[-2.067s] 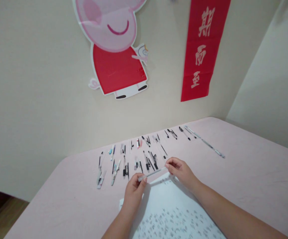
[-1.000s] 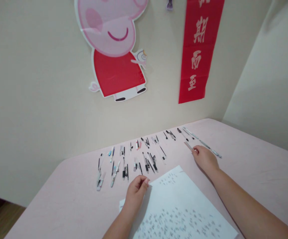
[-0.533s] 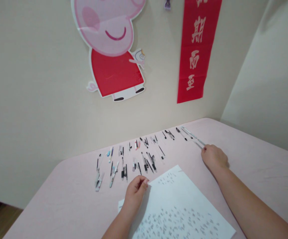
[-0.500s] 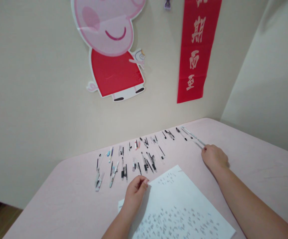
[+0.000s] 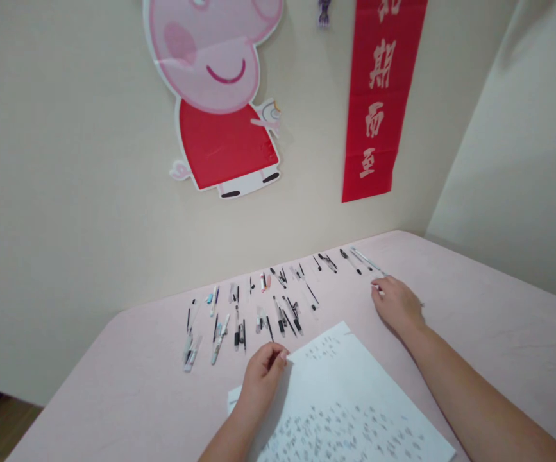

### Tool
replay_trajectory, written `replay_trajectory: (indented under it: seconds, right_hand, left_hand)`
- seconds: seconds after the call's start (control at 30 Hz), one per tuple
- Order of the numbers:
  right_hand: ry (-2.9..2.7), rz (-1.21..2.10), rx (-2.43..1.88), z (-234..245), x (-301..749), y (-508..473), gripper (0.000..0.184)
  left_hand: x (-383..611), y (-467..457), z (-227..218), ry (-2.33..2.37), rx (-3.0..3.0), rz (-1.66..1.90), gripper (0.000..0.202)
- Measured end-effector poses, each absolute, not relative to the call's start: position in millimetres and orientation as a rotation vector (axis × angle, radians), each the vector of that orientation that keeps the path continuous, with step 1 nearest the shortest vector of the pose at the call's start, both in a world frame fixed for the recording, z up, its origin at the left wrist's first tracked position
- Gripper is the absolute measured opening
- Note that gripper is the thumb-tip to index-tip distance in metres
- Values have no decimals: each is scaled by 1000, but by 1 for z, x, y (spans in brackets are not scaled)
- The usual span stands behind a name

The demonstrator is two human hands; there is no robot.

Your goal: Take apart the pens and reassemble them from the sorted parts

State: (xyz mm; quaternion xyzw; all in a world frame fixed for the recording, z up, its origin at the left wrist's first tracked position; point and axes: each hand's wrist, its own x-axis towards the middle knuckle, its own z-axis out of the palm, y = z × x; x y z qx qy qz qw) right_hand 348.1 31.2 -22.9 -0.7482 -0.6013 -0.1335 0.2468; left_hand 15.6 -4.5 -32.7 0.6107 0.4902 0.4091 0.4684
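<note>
A white sheet [image 5: 349, 366] covered in small dark handwritten marks lies at an angle in front of me. My left hand [image 5: 264, 372] rests at its upper left edge, fingers curled and thumb pressed to them; what they hold, if anything, is hidden. Farther right, my right hand [image 5: 397, 305] is closed low over the table. A small whitish end of a pen [image 5: 380, 292] shows at its fingertips, the rest covered by the hand. Just beyond it lie a long pale pen [image 5: 367, 258] and a dark-capped clear pen [image 5: 351, 260].
Two rows of pens, caps and refills, such as black ones [image 5: 280, 316] and a pale blue one [image 5: 220, 339], lie on the pink-covered table [image 5: 128, 378]. Behind it rises a wall [image 5: 90, 192] with a cartoon pig cutout [image 5: 229, 144] and a red banner [image 5: 374, 96].
My right hand has shifted left, drawing in the slim pen that stuck out past its fingers. My left hand stays in place. The view has tipped up slightly.
</note>
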Motion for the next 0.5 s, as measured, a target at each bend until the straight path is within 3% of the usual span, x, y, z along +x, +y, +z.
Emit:
replay_trajectory:
  seconds: [0.3, 0.5]
  right_hand:
    - [-1911, 162, -1610, -36, 291, 31, 27]
    - [-1673, 207, -1579, -57, 303, 57, 31]
  left_hand:
    - [16, -7, -30, 1238, 1573, 978, 21]
    - [18, -9, -28, 1266, 1583, 959, 11]
